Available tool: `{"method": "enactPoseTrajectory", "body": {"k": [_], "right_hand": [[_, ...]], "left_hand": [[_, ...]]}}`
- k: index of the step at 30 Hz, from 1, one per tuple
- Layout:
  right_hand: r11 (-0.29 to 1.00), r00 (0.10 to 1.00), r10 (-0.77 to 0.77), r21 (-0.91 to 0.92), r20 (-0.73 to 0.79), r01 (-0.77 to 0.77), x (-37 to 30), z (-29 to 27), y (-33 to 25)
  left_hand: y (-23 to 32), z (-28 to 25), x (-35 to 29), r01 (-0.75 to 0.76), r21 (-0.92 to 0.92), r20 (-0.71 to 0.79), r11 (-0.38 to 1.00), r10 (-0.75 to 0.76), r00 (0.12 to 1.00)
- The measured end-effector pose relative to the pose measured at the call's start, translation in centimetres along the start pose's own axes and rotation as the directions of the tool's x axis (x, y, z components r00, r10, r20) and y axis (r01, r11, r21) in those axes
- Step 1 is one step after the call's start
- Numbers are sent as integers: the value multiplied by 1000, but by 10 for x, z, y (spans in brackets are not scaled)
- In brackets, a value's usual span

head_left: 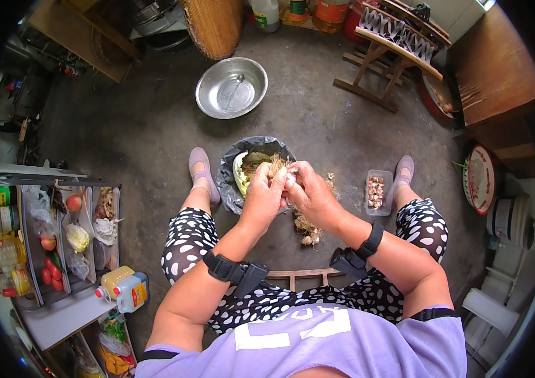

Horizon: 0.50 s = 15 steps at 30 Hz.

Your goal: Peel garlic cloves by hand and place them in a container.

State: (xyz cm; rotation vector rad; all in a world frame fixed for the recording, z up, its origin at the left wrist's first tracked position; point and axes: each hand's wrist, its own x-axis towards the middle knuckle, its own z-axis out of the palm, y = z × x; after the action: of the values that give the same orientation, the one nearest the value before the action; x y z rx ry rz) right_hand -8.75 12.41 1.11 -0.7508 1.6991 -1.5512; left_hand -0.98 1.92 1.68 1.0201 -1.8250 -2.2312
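Note:
My left hand (262, 196) and my right hand (311, 194) meet in front of me, their fingers closed around a pale garlic bulb (291, 177) that they mostly hide. Beneath them stands a bin lined with a dark plastic bag (224, 169). Inside it lie a pale cabbage leaf (238, 171) and dry, straw-coloured garlic trimmings (269, 162). Just right of the bin, several garlic bulbs with dry roots and stalks (308, 234) rest on the floor, partly behind my right hand. A clear plastic box (369, 205) by my right foot contains several loose garlic cloves (376, 190).
A metal basin (202, 101) with a spoon (237, 83) sits on the floor ahead. Folding wooden stools (381, 57) stand far right. At left, a shelf rack (59, 321) carries vegetables and bottles. An enamel basin (480, 179) is at right.

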Motion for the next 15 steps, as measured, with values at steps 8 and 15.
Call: {"method": "enactPoseTrajectory", "body": {"k": [8,15], "right_hand": [[997,997,-65,47,38,63,-2,-2,9],[998,998,65,22,-2,-65,-5,-1,4]], "left_hand": [[-12,-1,3,-132,8,1,991,132,991],[-9,0,-1,-41,3,24,999,41,999]]}}
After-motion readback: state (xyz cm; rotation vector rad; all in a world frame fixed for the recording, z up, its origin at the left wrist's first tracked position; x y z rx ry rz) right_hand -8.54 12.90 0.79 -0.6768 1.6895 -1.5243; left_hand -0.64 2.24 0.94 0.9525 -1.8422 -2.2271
